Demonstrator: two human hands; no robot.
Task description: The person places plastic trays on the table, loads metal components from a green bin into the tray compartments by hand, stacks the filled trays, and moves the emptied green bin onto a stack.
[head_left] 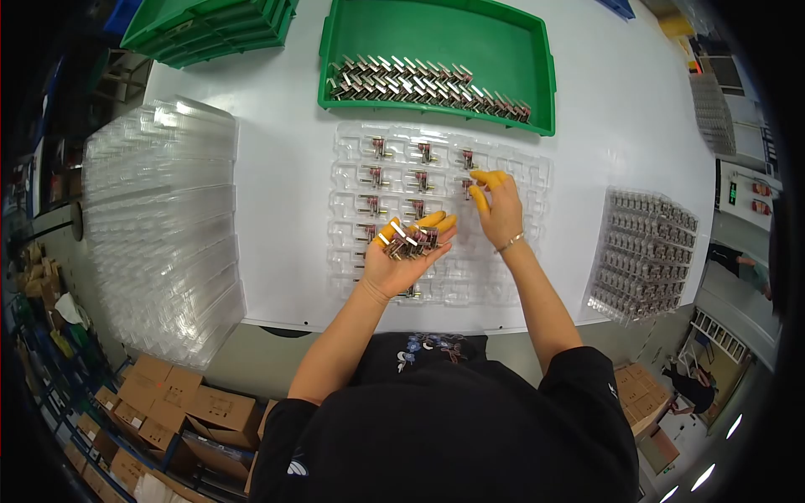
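My left hand (394, 270), palm up with yellow finger covers, is curled around a bunch of small metal parts (414, 242) with thin shafts and reddish bands. It is above the lower middle of a clear plastic tray (453, 289). My right hand (500, 210), also with yellow finger covers, has its thumb and forefinger at one small metal part (466, 188) in the tray's third column. More such parts sit in the tray's left columns, one (425, 152) in the top row. My left hand hides some lower compartments.
Behind the tray, a green bin (545, 84) holds rows of the same parts. Stacked clear trays (168, 226) stand on the left, and filled trays (644, 251) on the right. Green crates (210, 33) are at the back left. Cardboard boxes (220, 408) lie below the table; a person (694, 387) is far right.
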